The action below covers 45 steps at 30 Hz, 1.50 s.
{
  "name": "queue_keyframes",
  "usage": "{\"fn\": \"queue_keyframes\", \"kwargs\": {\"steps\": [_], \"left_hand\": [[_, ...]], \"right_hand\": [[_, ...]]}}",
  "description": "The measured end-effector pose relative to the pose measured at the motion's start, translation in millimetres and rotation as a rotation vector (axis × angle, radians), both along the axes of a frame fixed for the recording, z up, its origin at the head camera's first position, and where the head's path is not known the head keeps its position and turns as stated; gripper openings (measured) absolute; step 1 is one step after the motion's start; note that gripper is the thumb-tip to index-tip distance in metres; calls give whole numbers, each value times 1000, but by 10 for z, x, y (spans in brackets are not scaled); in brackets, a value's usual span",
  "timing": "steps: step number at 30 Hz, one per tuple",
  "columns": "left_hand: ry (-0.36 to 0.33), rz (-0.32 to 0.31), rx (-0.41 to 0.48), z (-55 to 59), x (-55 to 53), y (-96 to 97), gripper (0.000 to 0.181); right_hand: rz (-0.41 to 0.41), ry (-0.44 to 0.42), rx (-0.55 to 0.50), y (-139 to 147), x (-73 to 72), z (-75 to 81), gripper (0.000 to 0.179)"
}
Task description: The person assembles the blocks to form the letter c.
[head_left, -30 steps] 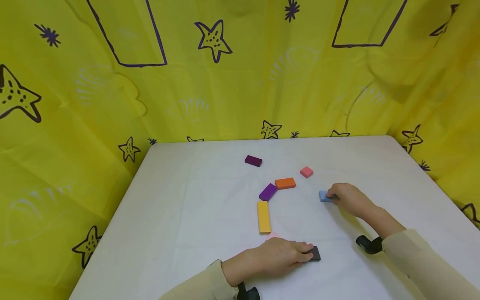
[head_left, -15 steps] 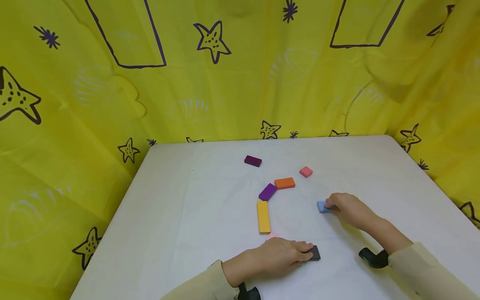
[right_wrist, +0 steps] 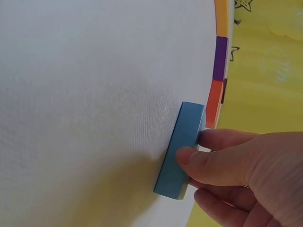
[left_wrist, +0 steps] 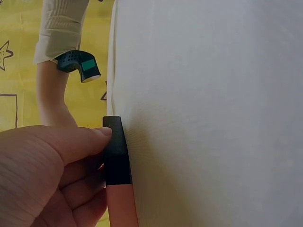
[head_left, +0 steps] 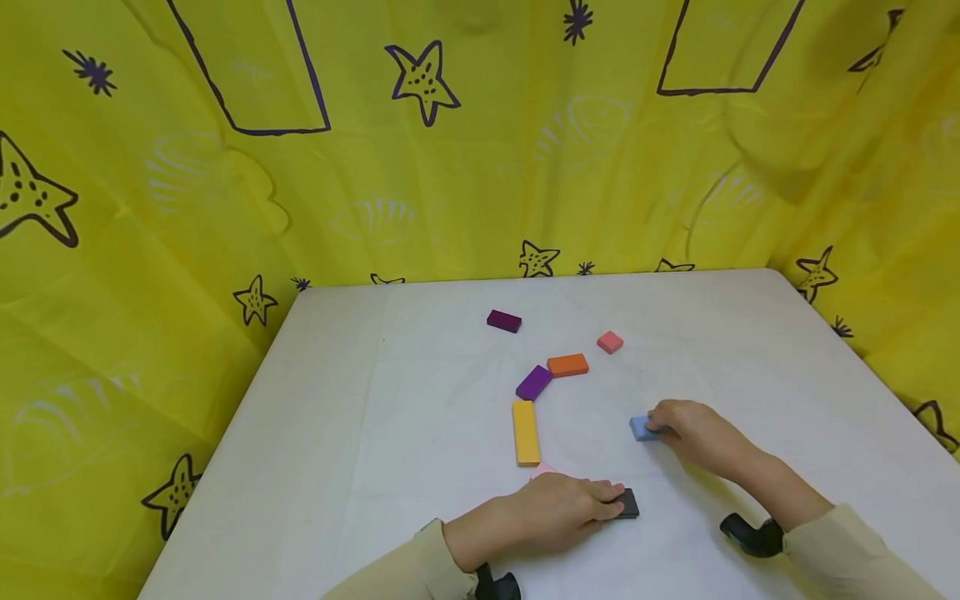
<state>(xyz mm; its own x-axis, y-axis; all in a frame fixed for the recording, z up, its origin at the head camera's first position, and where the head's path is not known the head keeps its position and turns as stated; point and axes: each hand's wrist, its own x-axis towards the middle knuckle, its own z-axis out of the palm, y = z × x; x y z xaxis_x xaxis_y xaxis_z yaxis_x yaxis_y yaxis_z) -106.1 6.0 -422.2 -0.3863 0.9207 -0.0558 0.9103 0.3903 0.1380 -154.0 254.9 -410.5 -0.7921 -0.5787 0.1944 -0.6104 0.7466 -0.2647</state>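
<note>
My left hand (head_left: 558, 510) holds a black block (head_left: 627, 503) flat at the near side of the table, fingers over its top. In the left wrist view the thumb presses the black block (left_wrist: 116, 151), whose end meets a pink block (left_wrist: 122, 203). Most of that pink block (head_left: 542, 471) is hidden under the hand in the head view. Farther right, my right hand (head_left: 701, 435) pinches a light blue block (head_left: 642, 428) between thumb and fingers. In the right wrist view the thumb lies across the blue block's side (right_wrist: 179, 175).
A yellow block (head_left: 526, 433), a purple block (head_left: 534, 382) and an orange block (head_left: 567, 365) form a curved row beyond the left hand. A coral block (head_left: 610, 342) and a dark maroon block (head_left: 504, 321) lie farther back. Yellow curtain (head_left: 480, 183) surrounds the white table (head_left: 315, 433).
My right hand has drawn the blue block toward the near side and slightly left. The left hand stays on the black block.
</note>
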Motion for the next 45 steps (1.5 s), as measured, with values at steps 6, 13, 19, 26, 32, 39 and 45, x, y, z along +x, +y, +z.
{"fn": "queue_keyframes", "kwargs": {"steps": [6,13,19,26,32,39,45], "left_hand": [[14,-2,0,3,7,-2,35],[8,-1,2,-1,6,1,35],[22,-1,6,-1,4,2,34],[18,2,10,2,0,-2,34],[9,3,13,-4,-6,-1,34],[0,-3,17,-17,-13,-3,34],[-3,-4,20,-28,-15,-11,35]], "right_hand": [[4,-2,8,-20,42,10,20],[-13,-17,4,-34,101,9,20],[-3,-9,-4,-52,166,2,20],[21,5,-17,-65,222,-13,20],[22,18,-26,-67,232,-17,21],[25,0,-18,-87,259,13,21],[37,6,-30,-90,294,-2,21]]}}
